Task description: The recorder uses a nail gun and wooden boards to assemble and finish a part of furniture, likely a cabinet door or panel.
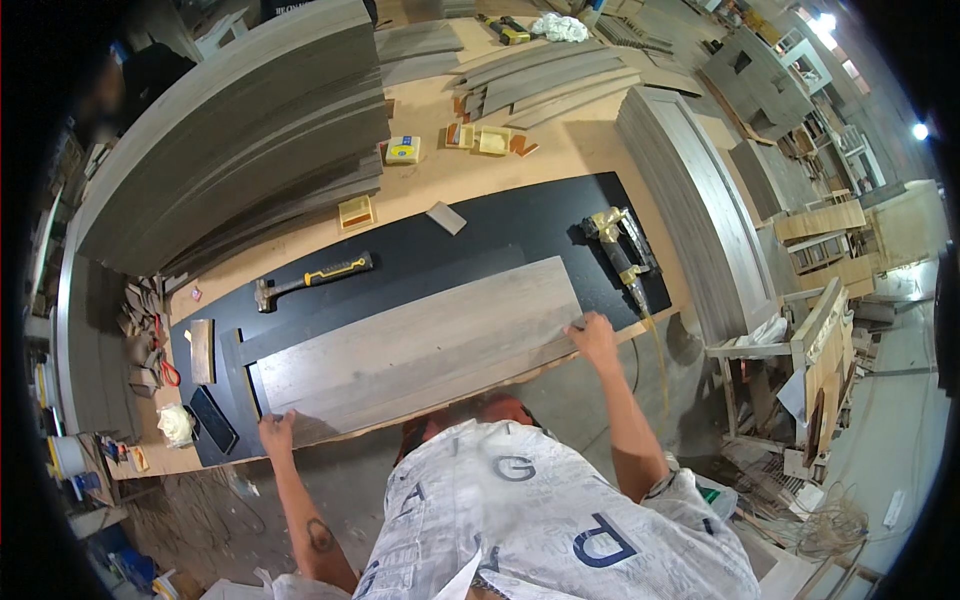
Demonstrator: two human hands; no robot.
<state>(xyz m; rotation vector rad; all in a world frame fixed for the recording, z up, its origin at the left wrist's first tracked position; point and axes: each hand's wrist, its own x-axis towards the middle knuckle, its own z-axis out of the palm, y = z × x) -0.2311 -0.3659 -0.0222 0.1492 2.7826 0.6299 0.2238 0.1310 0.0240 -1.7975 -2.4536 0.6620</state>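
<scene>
A long grey wood-grain panel [430,345] lies on the black sheet [480,225] along the near edge of the workbench. My left hand [277,432] grips its near left corner, with the fingers partly hidden. At the panel's right end my right hand [595,338] is closed on the edge. A narrow grey strip [236,372] sits beside the left end, with a thin gap between them. Beyond the panel lie a hammer [315,280] with a yellow and black handle and a small grey wood block [446,217]. A nail gun [622,255] with a hose rests on the right.
Tall stacks of grey boards [240,130] rise at the back left, and framed panels [700,210] are piled on the right. Small yellow boxes [355,212] stand behind the sheet. A phone [213,420] and a short wood piece [202,350] lie at the left.
</scene>
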